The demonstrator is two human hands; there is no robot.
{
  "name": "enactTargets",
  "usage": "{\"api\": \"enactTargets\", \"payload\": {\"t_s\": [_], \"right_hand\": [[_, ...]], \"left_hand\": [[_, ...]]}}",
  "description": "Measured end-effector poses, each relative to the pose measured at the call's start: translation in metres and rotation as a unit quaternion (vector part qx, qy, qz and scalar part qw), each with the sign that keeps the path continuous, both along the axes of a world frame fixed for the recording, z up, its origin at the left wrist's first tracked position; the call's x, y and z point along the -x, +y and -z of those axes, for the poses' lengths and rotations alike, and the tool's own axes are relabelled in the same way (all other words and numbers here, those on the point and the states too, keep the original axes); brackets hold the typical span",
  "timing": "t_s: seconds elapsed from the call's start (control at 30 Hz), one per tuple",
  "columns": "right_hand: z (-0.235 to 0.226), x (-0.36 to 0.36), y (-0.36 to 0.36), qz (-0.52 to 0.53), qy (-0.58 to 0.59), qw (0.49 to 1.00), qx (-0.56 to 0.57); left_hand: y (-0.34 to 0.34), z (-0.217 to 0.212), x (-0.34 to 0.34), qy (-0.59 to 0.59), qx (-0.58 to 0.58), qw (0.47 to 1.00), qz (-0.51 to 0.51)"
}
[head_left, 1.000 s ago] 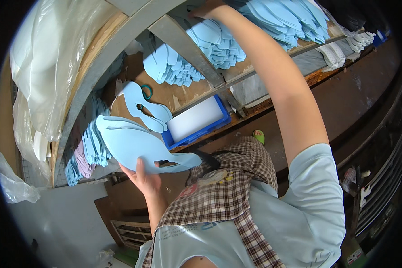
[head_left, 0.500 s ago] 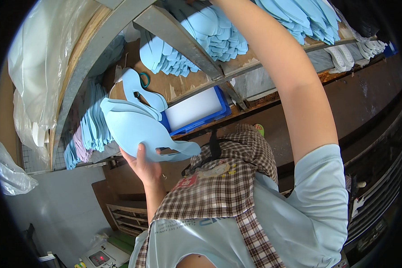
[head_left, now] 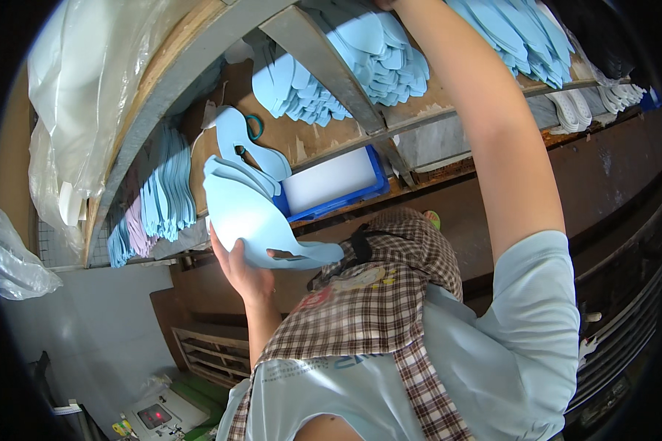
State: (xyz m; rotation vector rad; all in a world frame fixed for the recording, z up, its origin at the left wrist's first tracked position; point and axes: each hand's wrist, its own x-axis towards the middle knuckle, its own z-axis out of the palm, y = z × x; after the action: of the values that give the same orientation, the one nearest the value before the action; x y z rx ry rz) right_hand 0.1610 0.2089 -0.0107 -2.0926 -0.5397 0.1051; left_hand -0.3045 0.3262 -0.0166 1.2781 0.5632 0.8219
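Note:
My left hand is closed on a small stack of thin, light-blue, curved cut-out pieces, its thumb over the front one. The pieces look like soft foam sheet and have a slot near the narrow right end. My right arm reaches up past the shelf, and just a dark bit of my right hand shows at the top edge, its fingers hidden. Close by are thick overlapping piles of like blue pieces. One more cut-out piece lies on the shelf beyond my left hand, beside teal-handled scissors.
A blue bin with a white flat surface inside sits at the shelf's near edge. A metal brace slants across the shelf. Blue and lilac pieces stand at left, near plastic-wrapped material. White shoe-like parts are at right.
My left hand and its blue pieces have shifted slightly right, the pieces turning a little. The shelf also sits further right in the picture. My right arm stays raised.

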Motion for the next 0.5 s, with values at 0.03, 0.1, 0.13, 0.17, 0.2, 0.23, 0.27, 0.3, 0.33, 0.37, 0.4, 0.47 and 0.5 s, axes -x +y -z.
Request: {"api": "enactTargets", "payload": {"t_s": [0.03, 0.1, 0.13, 0.17, 0.2, 0.23, 0.27, 0.3, 0.33, 0.37, 0.4, 0.47, 0.5], "right_hand": [[-0.003, 0.001, -0.003, 0.006, 0.036, 0.998, -0.056], [-0.009, 0.006, -0.015, 0.012, 0.120, 0.976, -0.182], [-0.012, 0.010, -0.023, 0.006, 0.165, 0.955, -0.248], [-0.017, 0.016, -0.033, -0.006, 0.204, 0.931, -0.303], [-0.021, 0.023, -0.044, -0.017, 0.240, 0.905, -0.351], [-0.026, 0.033, -0.056, -0.031, 0.263, 0.885, -0.383], [-0.031, 0.043, -0.068, -0.043, 0.284, 0.866, -0.410], [-0.036, 0.056, -0.084, -0.058, 0.302, 0.847, -0.434], [-0.041, 0.070, -0.096, -0.071, 0.312, 0.833, -0.452], [-0.042, 0.089, -0.110, -0.084, 0.319, 0.820, -0.468], [-0.044, 0.108, -0.122, -0.116, 0.297, 0.818, -0.479], [-0.041, 0.153, -0.143, -0.101, 0.243, 0.846, -0.464], [-0.037, 0.176, -0.152, -0.053, 0.211, 0.872, -0.439]], "left_hand": [[0.001, -0.001, 0.000, -0.015, -0.009, 1.000, 0.008], [0.003, 0.000, 0.001, -0.004, -0.023, 1.000, -0.020], [0.005, 0.002, 0.003, -0.009, -0.036, 0.999, -0.010], [0.009, 0.004, 0.005, -0.003, -0.019, 1.000, -0.021], [0.014, 0.007, 0.006, -0.001, -0.010, 1.000, -0.014], [0.018, 0.009, 0.008, 0.002, 0.000, 1.000, -0.008], [0.023, 0.012, 0.010, 0.007, 0.013, 1.000, 0.005], [0.029, 0.014, 0.011, 0.013, 0.025, 0.999, 0.019], [0.033, 0.016, 0.012, 0.017, 0.038, 0.999, 0.034], [0.037, 0.018, 0.013, 0.011, 0.038, 0.998, 0.054], [0.041, 0.019, 0.013, 0.006, 0.041, 0.997, 0.067], [0.046, 0.021, 0.012, -0.012, 0.045, 0.994, 0.101], [0.048, 0.020, 0.012, -0.002, 0.046, 0.993, 0.107]]}}
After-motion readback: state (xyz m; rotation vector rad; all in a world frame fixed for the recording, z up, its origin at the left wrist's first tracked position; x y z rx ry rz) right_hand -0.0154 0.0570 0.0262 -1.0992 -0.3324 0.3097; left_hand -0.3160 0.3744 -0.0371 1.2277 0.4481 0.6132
